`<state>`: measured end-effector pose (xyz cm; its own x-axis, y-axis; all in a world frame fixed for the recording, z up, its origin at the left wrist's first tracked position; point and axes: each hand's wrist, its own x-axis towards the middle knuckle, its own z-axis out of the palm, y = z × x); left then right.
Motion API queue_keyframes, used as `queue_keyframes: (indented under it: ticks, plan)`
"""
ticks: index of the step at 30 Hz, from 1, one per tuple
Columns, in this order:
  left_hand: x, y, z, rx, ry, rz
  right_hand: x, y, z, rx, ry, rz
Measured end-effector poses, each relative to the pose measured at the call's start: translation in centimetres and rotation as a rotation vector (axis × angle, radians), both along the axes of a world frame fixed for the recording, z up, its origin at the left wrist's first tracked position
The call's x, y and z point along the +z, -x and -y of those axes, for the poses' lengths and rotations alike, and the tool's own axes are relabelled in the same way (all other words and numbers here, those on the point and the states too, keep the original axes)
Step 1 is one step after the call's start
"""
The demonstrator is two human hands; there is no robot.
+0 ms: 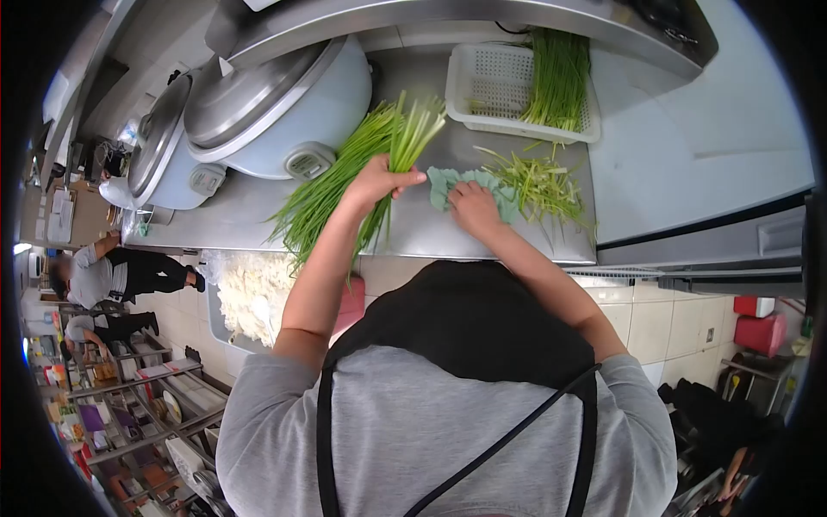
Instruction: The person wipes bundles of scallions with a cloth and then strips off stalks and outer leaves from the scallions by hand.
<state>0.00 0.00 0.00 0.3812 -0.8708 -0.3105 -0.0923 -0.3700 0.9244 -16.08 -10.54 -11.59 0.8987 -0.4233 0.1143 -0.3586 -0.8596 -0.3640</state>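
Note:
My left hand (372,187) is wrapped round a bunch of long green chives (420,129), their pale cut-looking ends pointing away from me to the right. More chive leaves trail leftward over the front edge of the steel counter (409,220). My right hand (475,208), fingers curled, grips a crumpled pale green cloth (440,183) on the counter. Just right of the cloth lies a loose heap of yellowish-green chive trimmings (551,188). Behind it, a white perforated basket (481,76) has more chives (556,82) along its right side.
Two large rice cookers (345,95) with steel lids stand on the counter's left. Below the edge is a tub of white chopped food (250,297). A steel shelf (465,24) overhangs the back. Two other people (90,276) are at far left.

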Motion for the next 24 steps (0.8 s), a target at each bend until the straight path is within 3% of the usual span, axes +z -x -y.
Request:
queue_keyframes:
  ticks: [2,4,8,9,10,13,15,17,18,21,24]
  plan:
    - [-0.8,0.3,0.0,0.010,-0.009,-0.043,-0.7,0.3,2.0,-0.033,-0.020,0.205]
    - [0.2,-0.3,-0.4,0.020,0.013,-0.053,3.7,0.8,3.7,-0.181,-0.734,0.366]
    - [0.4,0.4,0.1,0.036,0.035,-0.099,11.9,2.7,7.9,-0.207,-1.023,0.646]
    - [0.6,0.4,0.2,0.030,0.038,-0.099,14.5,2.9,7.9,-0.120,-1.179,0.764]
    - [0.9,0.4,0.5,0.023,0.033,-0.093,16.9,3.3,8.4,-0.108,-1.120,0.768]
    - [1.3,0.5,1.2,0.010,0.036,-0.091,21.4,4.9,7.9,0.168,-1.398,1.047]
    - [1.6,0.8,1.6,0.007,0.060,-0.094,16.5,3.3,6.9,-0.193,-1.524,0.965]
    - [1.7,0.9,2.1,-0.057,0.064,-0.076,14.9,3.3,5.5,-0.288,-1.727,0.841]
    - [1.9,1.1,2.4,-0.048,0.051,-0.097,13.2,3.3,6.4,-0.100,-1.777,0.916]
    - [2.9,1.8,2.8,-0.048,0.106,-0.138,14.9,4.3,6.1,0.027,-1.815,1.089]
    - [2.4,2.3,3.9,-0.069,0.126,-0.167,13.6,3.2,3.9,-0.064,-2.020,1.080]
